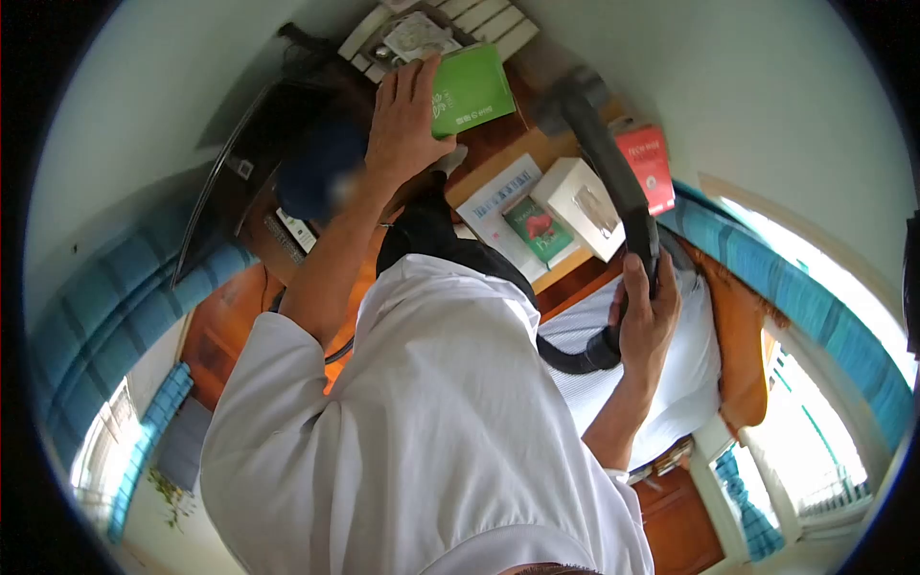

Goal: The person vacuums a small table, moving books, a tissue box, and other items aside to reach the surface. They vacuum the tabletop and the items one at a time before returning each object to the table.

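Observation:
My left hand [407, 125] is closed on the left edge of a green box [472, 91] with white print, holding it over the far part of the wooden surface. My right hand [649, 311] is wrapped round the black handle of a vacuum cleaner wand [613, 163]. The wand slants up and left, and its blurred head [573, 99] is near the wall side of the surface. A black hose [580, 359] curves from below my right hand toward my waist. Beside the wand lie a white box [582, 206] and a small green packet [539, 230].
A red box [647, 165] stands by the wall. A printed sheet [500, 203] lies under the green packet. At the back is a white slatted rack [494, 24] with items. A dark screen [225, 182] stands left, near a dark blue rounded object [311, 177].

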